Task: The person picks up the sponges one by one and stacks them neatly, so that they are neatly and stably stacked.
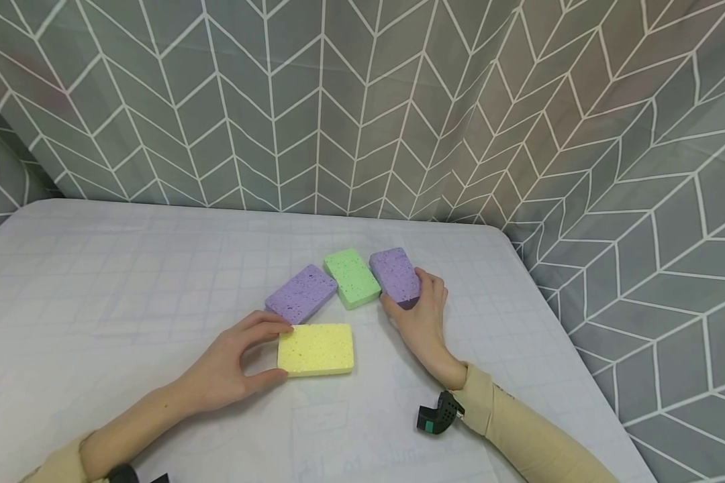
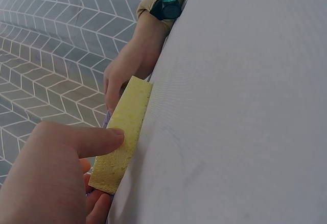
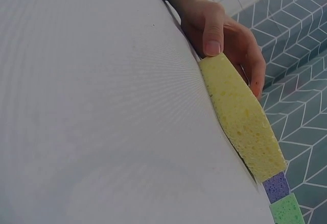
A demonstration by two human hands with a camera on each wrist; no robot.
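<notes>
In the head view my left hand (image 1: 226, 369) pinches the left end of a yellow sponge (image 1: 315, 349), thumb at the near corner and fingers at the far one. My right hand (image 1: 421, 325) grips the near end of a purple sponge (image 1: 395, 274) between thumb and fingers. Between that one and another purple sponge (image 1: 302, 293) lies a green sponge (image 1: 352, 278), the three fanned out beyond the yellow one. The left wrist view shows the thumb on the yellow sponge's (image 2: 127, 117) side. My right hand does not appear in the right wrist view.
A white cloth (image 1: 127, 288) with faint grid lines covers the table, whose right edge slopes past my right arm. Grey curtains (image 1: 338, 107) with white chevron lines hang behind and at the right. A black wrist device (image 1: 440, 412) sits by my right cuff.
</notes>
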